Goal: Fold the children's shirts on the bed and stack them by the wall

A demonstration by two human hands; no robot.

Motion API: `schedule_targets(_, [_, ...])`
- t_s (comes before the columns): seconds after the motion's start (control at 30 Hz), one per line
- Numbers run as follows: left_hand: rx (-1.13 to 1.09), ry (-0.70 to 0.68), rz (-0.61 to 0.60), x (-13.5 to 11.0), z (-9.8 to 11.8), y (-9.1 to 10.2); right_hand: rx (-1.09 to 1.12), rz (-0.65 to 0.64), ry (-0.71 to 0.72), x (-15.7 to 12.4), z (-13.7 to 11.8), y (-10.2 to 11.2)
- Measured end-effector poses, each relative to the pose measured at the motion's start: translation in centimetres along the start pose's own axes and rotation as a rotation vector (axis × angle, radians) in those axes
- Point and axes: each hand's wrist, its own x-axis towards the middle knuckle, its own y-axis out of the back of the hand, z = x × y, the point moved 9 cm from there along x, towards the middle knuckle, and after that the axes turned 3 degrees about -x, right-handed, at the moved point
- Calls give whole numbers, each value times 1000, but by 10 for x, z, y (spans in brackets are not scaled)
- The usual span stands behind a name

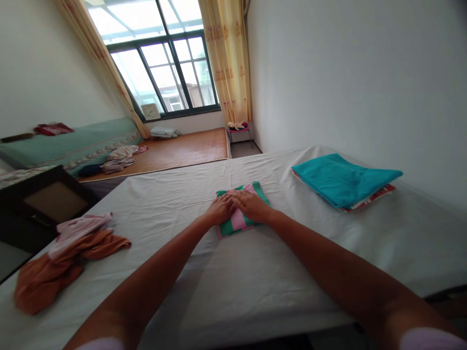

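Observation:
A small folded cloth with green and pink stripes (239,221) lies in the middle of the white bed sheet (255,272). My left hand (220,209) rests on its left part with fingers flat. My right hand (253,205) lies beside it on the cloth's right part, fingers stretched out and pressing down. The two hands touch each other over the cloth.
A stack of folded cloths with a teal one on top (343,181) sits at the right of the bed. An orange garment (54,267) and a pink one (78,228) lie crumpled at the left. A dark wooden piece of furniture (44,199) stands left of the bed.

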Motion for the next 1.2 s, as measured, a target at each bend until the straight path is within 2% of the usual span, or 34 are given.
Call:
schedule_targets(0.07, [40,48,-68,-7,-9,-16,-76,-162,12,-6,-8,-32])
schedule_targets(0.1, [50,85,-75,-9,-13,-19,-115,-222,-21,-9,-2,-42])
schedule_targets(0.17, [53,143,-71,-11,-19,-21,-176,-299,-125,-14,23,-48])
schedule_targets(0.3, [4,232,-69,-13,-27,-19,-254,-314,-369,-20,89,-27])
schedule_targets(0.4, [-30,280,-60,-14,-31,-18,-289,-280,-458,-24,113,-11])
schedule_targets(0.5, [-63,302,-46,-15,-35,-16,-356,-180,-393,-21,94,-1])
schedule_targets(0.6, [-84,302,-47,-16,-40,-14,-376,-134,-184,-15,41,-5])
schedule_targets(0.67, [-79,299,-48,-17,-45,-12,-344,-182,-42,-16,3,-19])
schedule_targets(0.73, [-65,297,-39,-18,-51,-9,-293,-258,40,-21,-27,-35])
schedule_targets(0.83, [-40,312,-7,-21,-61,-5,-222,-337,75,-28,-49,-52])
schedule_targets(0.9, [-32,327,0,-22,-65,-4,-189,-357,76,-29,-50,-55])
schedule_targets(1.0, [-31,342,-5,-22,-67,-4,-181,-365,31,-25,-30,-52])
schedule_targets(1.1, [-44,348,-2,-22,-65,-4,-248,-339,-91,-20,9,-42])
schedule_targets(1.2, [-54,349,3,-23,-64,-4,-322,-299,-300,-22,56,-31])
